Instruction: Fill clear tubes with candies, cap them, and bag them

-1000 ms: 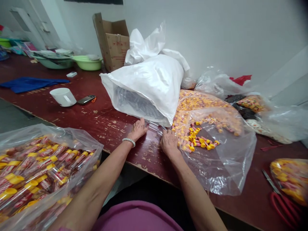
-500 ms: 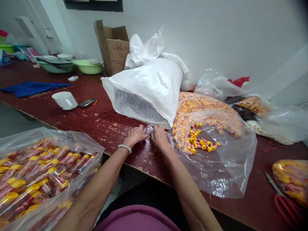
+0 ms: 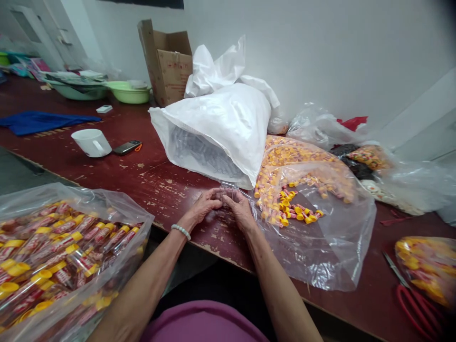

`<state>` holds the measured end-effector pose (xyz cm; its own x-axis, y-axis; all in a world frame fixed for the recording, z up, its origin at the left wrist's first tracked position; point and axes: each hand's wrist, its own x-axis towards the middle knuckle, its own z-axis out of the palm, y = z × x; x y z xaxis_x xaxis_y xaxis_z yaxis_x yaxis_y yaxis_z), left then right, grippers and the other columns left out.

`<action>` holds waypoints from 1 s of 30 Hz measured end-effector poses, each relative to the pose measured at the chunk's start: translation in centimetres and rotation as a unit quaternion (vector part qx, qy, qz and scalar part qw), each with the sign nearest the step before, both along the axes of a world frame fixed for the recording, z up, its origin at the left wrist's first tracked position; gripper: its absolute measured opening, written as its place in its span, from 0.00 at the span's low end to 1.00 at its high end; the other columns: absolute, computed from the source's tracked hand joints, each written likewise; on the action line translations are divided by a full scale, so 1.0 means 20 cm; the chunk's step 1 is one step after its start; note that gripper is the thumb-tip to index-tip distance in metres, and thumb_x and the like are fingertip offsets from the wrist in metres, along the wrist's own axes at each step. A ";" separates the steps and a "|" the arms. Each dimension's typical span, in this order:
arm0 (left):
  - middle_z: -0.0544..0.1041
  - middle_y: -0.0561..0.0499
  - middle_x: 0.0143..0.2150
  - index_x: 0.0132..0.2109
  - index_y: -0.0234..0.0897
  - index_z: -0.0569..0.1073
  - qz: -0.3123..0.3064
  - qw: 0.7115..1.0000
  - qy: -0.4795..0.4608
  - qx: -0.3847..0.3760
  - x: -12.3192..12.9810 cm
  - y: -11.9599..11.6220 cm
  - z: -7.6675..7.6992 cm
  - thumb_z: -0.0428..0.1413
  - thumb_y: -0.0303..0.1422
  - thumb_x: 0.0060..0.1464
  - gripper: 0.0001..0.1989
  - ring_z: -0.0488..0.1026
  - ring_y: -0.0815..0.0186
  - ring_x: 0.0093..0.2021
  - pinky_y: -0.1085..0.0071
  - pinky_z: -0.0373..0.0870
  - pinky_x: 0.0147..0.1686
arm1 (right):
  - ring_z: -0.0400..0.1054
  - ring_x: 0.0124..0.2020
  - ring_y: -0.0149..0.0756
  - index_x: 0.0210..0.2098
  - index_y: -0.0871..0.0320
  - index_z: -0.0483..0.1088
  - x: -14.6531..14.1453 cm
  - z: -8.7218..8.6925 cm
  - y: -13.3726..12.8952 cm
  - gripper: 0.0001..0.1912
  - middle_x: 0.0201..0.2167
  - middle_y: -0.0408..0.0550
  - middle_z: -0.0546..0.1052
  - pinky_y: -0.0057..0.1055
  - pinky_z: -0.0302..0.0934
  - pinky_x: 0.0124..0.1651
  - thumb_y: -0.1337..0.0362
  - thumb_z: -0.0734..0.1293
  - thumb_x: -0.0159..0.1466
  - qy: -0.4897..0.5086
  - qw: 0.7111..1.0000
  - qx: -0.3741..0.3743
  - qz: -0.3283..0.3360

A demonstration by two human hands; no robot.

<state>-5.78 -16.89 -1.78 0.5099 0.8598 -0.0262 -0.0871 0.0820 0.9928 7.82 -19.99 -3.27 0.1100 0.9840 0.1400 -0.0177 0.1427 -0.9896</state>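
Observation:
My left hand (image 3: 205, 205) and my right hand (image 3: 239, 208) meet at the table's front, just before the mouth of a white woven sack (image 3: 231, 116). Their fingers are closed around a few clear plastic tubes (image 3: 228, 186), partly hidden by the fingers. More clear tubes (image 3: 203, 149) fill the sack's opening. Right of my right hand, a clear plastic bag (image 3: 342, 228) spreads over the table, with yellow caps attached to small red-labelled pieces (image 3: 299, 212) in its mouth. At the lower left, another clear bag (image 3: 131, 202) holds many filled tubes with yellow caps.
A white mug (image 3: 91, 143) and a phone (image 3: 127, 147) are on the dark red table (image 3: 153, 183). Red-handled scissors (image 3: 409, 294) lie right, near a small bag of capped pieces (image 3: 425, 266). Behind stand a cardboard box (image 3: 174, 76) and a green basin (image 3: 128, 93).
My hands have come closer together and lifted slightly, with the clear tubes now gathered between the fingers. The view has shifted a little.

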 end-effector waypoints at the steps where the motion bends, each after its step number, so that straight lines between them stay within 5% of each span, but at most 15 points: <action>1: 0.77 0.47 0.42 0.51 0.34 0.70 -0.013 0.999 -0.039 -0.006 0.01 -0.02 -0.01 0.54 0.24 0.40 0.26 0.74 0.66 0.41 0.70 0.69 0.43 | 0.70 0.40 0.35 0.43 0.58 0.68 0.00 0.00 -0.02 0.17 0.40 0.47 0.76 0.33 0.64 0.46 0.57 0.66 0.57 0.027 1.000 0.005 0.010; 5: 0.75 0.47 0.51 0.55 0.38 0.69 -0.022 0.994 -0.108 -0.021 0.05 -0.06 -0.04 0.58 0.23 0.38 0.32 0.72 0.63 0.49 0.68 0.66 0.51 | 0.69 0.46 0.36 0.47 0.57 0.67 -0.01 -0.01 -0.06 0.19 0.44 0.47 0.75 0.34 0.62 0.51 0.56 0.66 0.57 0.012 1.000 0.024 0.012; 13: 0.73 0.44 0.53 0.60 0.37 0.64 0.039 0.995 -0.069 0.067 0.05 -0.06 -0.09 0.64 0.32 0.41 0.37 0.71 0.60 0.49 0.68 0.67 0.49 | 0.61 0.57 0.37 0.54 0.51 0.66 -0.02 -0.03 -0.09 0.23 0.55 0.45 0.69 0.38 0.55 0.60 0.55 0.65 0.59 -0.081 0.993 0.079 -0.018; 20: 0.78 0.47 0.39 0.52 0.32 0.70 0.068 0.997 -0.029 0.038 0.04 -0.07 -0.08 0.63 0.32 0.41 0.28 0.75 0.67 0.35 0.72 0.71 0.36 | 0.67 0.48 0.37 0.51 0.54 0.67 0.04 -0.04 -0.14 0.17 0.48 0.47 0.73 0.37 0.62 0.52 0.60 0.62 0.63 -0.165 0.978 0.110 -0.068; 22: 0.76 0.51 0.30 0.47 0.31 0.71 0.083 0.996 -0.015 -0.004 0.02 -0.07 -0.05 0.63 0.33 0.40 0.24 0.73 0.69 0.27 0.73 0.70 0.29 | 0.67 0.43 0.37 0.51 0.55 0.67 0.08 -0.02 -0.16 0.16 0.44 0.49 0.73 0.36 0.63 0.48 0.66 0.61 0.63 -0.300 0.944 0.111 -0.077; 25: 0.71 0.55 0.23 0.40 0.32 0.71 0.105 0.994 0.000 -0.033 -0.01 -0.06 -0.01 0.61 0.39 0.42 0.19 0.70 0.69 0.23 0.72 0.69 0.26 | 0.64 0.42 0.40 0.51 0.58 0.67 0.12 0.03 -0.19 0.20 0.41 0.53 0.71 0.37 0.62 0.46 0.75 0.59 0.61 -0.546 0.831 0.100 -0.049; 28: 0.72 0.54 0.25 0.32 0.32 0.71 0.076 0.995 0.050 0.047 -0.03 -0.04 0.01 0.60 0.42 0.43 0.16 0.70 0.69 0.26 0.73 0.68 0.29 | 0.62 0.43 0.42 0.47 0.60 0.67 0.11 0.09 -0.20 0.17 0.41 0.55 0.70 0.37 0.61 0.45 0.77 0.56 0.61 -0.689 0.720 0.089 -0.015; 30: 0.72 0.54 0.28 0.30 0.33 0.71 0.025 0.986 0.101 0.128 -0.03 -0.03 0.01 0.61 0.42 0.43 0.15 0.69 0.70 0.29 0.74 0.66 0.31 | 0.62 0.43 0.42 0.43 0.60 0.66 0.09 0.12 -0.19 0.14 0.40 0.55 0.70 0.36 0.61 0.43 0.76 0.55 0.62 -0.721 0.689 0.077 0.004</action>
<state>-6.38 -17.57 -1.54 0.4727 0.8757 0.0985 0.1176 -0.1734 0.9778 9.60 -23.83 -0.79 -0.2572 0.9452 0.2009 0.9663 0.2528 0.0477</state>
